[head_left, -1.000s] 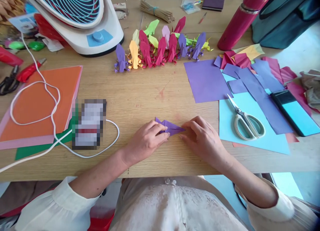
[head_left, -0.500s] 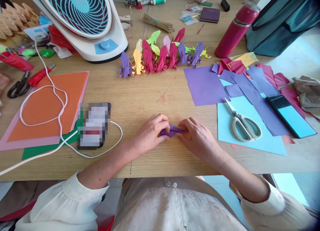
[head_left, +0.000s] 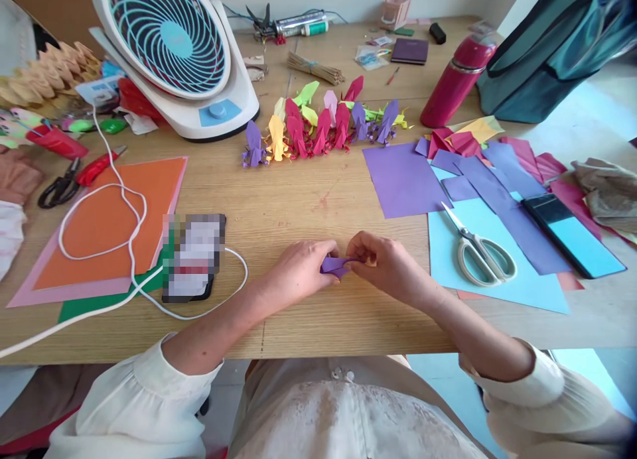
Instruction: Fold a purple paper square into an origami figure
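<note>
A small folded piece of purple paper (head_left: 334, 265) is held between both hands, just above the wooden table near its front edge. My left hand (head_left: 308, 266) grips the left end, fingers curled over it and hiding part of the folds. On the other side my right hand (head_left: 381, 260) pinches the narrow right tip between thumb and fingers. Beyond the hands stands a group of folded paper figures (head_left: 322, 131) in purple, red, yellow, green and pink. To the right lies a flat purple sheet (head_left: 404, 180).
Scissors (head_left: 482, 257) rest on a light blue sheet (head_left: 527, 296), beside a dark phone (head_left: 572, 233) and purple scraps. A charging phone (head_left: 194, 260) and orange paper (head_left: 99, 227) lie left. Behind stand a fan (head_left: 174, 54), a red bottle (head_left: 455, 84) and a teal bag (head_left: 532, 61).
The purple paper has turned slightly in my hands and shows a broader face. My right fingers have shifted on its tip. The camera view has tilted up a little.
</note>
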### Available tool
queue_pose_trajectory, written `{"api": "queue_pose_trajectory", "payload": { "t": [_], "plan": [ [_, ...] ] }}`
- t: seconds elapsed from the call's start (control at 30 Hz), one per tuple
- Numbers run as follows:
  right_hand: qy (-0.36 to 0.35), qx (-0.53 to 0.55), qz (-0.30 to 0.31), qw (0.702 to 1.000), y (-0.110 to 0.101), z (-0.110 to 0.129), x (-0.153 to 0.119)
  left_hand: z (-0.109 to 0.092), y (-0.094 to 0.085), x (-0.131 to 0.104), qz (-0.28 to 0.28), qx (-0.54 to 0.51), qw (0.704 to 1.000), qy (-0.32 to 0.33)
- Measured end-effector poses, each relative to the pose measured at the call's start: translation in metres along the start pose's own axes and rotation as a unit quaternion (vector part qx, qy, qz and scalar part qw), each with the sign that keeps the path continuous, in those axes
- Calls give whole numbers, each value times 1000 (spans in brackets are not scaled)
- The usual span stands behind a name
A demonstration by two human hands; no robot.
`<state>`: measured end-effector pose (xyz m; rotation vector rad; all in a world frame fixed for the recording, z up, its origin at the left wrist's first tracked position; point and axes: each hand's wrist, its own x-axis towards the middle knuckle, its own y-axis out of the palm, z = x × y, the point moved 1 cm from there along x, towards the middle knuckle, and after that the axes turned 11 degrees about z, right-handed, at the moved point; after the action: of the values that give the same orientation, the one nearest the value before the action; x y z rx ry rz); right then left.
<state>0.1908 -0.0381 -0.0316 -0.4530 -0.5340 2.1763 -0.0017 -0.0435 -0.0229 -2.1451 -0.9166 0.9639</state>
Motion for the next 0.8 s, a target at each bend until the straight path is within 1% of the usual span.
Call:
{"api": "queue_pose_trajectory", "payload": {
  "t": [0.1, 0.17, 0.27, 0.33, 0.43, 0.57, 0.63, 0.7, 0.8],
  "plan": [
    [-40, 26, -10, 999, -15, 5, 11, -2, -5, 2, -6, -98, 995, 1],
    [-53, 77, -13, 996, -22, 6, 19, -4, -7, 6, -17, -175, 984, 16],
    [-53, 204, 4, 978, -24, 3, 27, -5, -4, 14, -41, -276, 960, 17],
    [-35, 257, 26, 965, -20, -3, 31, -4, 1, 20, -45, -315, 948, 19],
    [-10, 284, 43, 958, -13, -13, 33, -2, 7, 26, -36, -347, 937, 35],
    [12, 316, 46, 948, -13, -23, 35, 5, 8, 28, 36, -402, 913, 55],
    [23, 322, 48, 945, -14, -26, 35, 9, 6, 28, 56, -415, 905, 78],
    [28, 320, 50, 946, -13, -27, 34, 11, 6, 28, 59, -409, 907, 84],
    [30, 311, 44, 949, -9, -24, 34, 12, 10, 29, 46, -392, 917, 52]
  ]
}}
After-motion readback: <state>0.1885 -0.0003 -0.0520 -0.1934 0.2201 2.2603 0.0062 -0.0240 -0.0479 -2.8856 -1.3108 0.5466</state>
